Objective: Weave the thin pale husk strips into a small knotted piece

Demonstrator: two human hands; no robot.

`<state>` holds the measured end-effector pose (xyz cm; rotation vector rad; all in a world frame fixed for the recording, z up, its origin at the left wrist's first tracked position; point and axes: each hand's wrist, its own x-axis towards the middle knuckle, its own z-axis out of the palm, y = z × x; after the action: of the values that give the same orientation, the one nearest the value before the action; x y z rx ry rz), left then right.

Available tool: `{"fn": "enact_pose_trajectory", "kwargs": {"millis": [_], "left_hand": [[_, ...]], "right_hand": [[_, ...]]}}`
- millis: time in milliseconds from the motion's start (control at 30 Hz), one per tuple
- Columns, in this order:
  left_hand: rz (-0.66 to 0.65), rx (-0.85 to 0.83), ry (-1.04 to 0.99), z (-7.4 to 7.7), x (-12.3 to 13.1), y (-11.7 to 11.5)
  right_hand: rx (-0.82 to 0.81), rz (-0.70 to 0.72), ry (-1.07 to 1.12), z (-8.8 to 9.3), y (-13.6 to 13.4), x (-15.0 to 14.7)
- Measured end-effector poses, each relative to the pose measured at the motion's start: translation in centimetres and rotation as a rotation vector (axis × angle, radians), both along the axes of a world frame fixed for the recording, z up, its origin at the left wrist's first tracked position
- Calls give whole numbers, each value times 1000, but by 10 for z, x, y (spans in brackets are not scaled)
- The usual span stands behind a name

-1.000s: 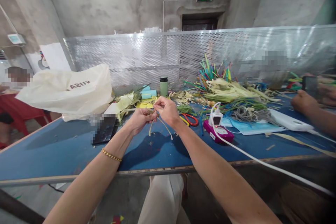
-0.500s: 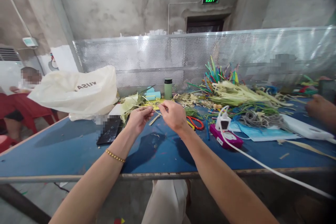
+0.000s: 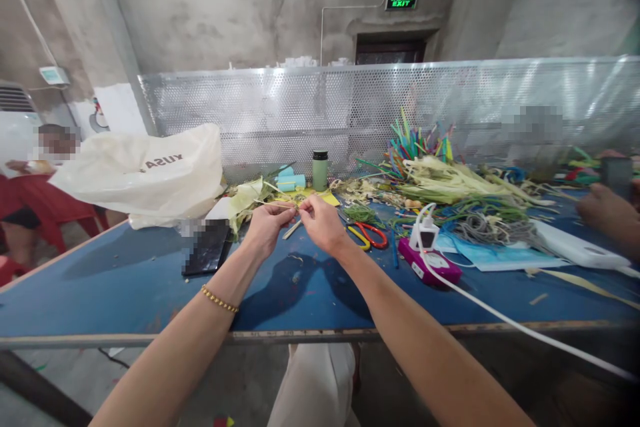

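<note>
My left hand (image 3: 267,228) and my right hand (image 3: 323,225) meet above the blue table, fingertips almost touching. Both are closed in a pinch on a thin pale strand (image 3: 299,209), which looks like corn husk; most of it is hidden by the fingers. A pale green husk leaf (image 3: 247,201) lies just beyond my left hand. Under the fingertips is a short dry strip (image 3: 292,229). Red and yellow handled scissors (image 3: 376,236) lie right of my right hand, beside a bundle of green cord (image 3: 361,215).
A black phone-like device (image 3: 205,250) and a white bag (image 3: 145,173) are on the left. A green bottle (image 3: 320,171) stands behind. Husks (image 3: 450,177), a purple power block (image 3: 430,263) with a white cable, and a blue mask (image 3: 500,255) occupy the right. Another person's hand (image 3: 607,213) shows far right.
My right hand has lowered slightly and its fingertips have come closer to my left hand's. The strand between them shows less. At far right, the other person's hand has shifted slightly.
</note>
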<state>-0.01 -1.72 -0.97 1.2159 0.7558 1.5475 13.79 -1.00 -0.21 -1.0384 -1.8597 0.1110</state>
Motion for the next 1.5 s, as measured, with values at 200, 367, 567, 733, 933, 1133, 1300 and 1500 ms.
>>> {"fn": "enact_pose_trajectory", "kwargs": {"millis": [200,367,567,733,933,1133,1300,1500], "left_hand": [[-38,24,5,3,1,-4],[30,93,85,4,2,-5],[127,202,223,2,3,-2],[211,234,439,2,0,-1],[329,240,616,3,-1,-1],[379,310,586,3,0,-7],[184,241,294,4,4,-8],[19,42,43,9,6,-11]], "right_hand": [[11,-64,-24,4,-9,-1],[68,-123,-92,4,-13,-4],[89,-115,-58,1,-9,-4],[234,-62,-79,4,-4,7],[87,30,-41,6,-2,6],[-134,136,139,4,-2,2],[-178,156,291,4,2,4],[-260,220,447,5,-1,3]]}}
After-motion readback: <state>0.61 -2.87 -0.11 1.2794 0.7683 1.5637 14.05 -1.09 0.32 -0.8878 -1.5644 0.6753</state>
